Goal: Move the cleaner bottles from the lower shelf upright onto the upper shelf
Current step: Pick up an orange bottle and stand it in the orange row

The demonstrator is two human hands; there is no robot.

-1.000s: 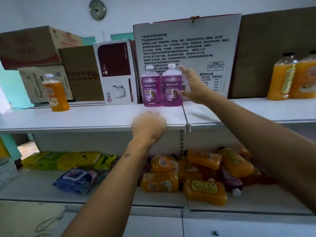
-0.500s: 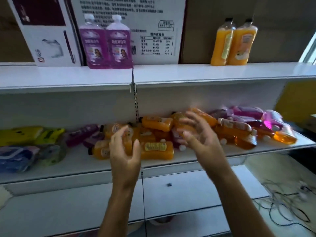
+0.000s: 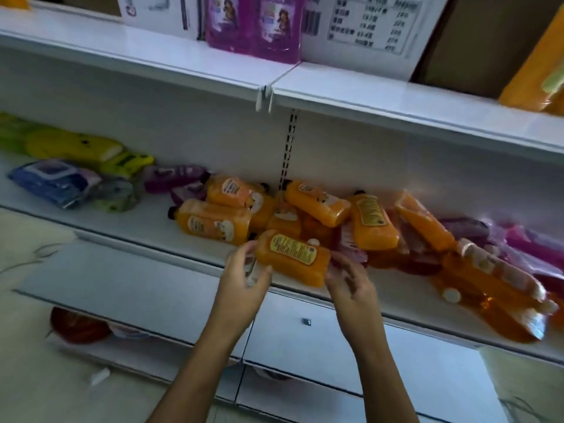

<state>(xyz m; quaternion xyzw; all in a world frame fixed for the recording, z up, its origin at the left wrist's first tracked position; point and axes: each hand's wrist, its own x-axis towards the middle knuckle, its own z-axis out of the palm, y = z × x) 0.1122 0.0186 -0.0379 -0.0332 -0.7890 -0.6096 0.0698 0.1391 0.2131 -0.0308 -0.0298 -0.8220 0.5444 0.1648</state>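
Two purple bottles (image 3: 253,29) on the upper shelf (image 3: 381,90), tops cut off by the frame edge; orange bottle (image 3: 537,71) at right, blurred and cropped.

Both hands at orange bottle (image 3: 292,260) lying on lower shelf (image 3: 158,230)
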